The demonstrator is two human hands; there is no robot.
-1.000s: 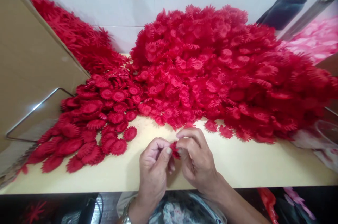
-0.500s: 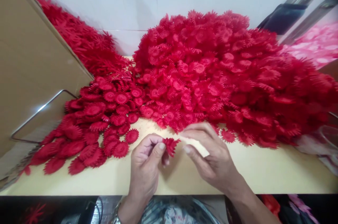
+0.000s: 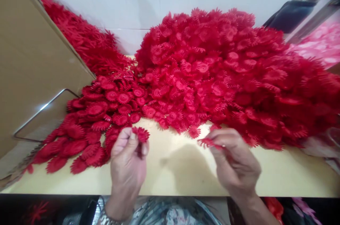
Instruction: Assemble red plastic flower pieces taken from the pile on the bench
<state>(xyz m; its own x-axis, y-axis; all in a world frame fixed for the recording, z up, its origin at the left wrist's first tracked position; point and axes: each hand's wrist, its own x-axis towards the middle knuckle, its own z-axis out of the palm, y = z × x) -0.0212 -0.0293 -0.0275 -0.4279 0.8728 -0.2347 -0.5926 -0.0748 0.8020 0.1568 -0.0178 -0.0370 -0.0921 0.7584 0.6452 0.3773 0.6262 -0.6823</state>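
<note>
Two hands (bare), left hand (image 3: 129, 157) pinching frilly red flower disc (image 3: 141, 134), right hand (image 3: 236, 159) pinching another (image 3: 208, 142)

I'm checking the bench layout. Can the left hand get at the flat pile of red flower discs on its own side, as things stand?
Probably yes: the left hand is right beside the flat pile, with nothing between them, though its fingers already pinch one red disc.
</note>
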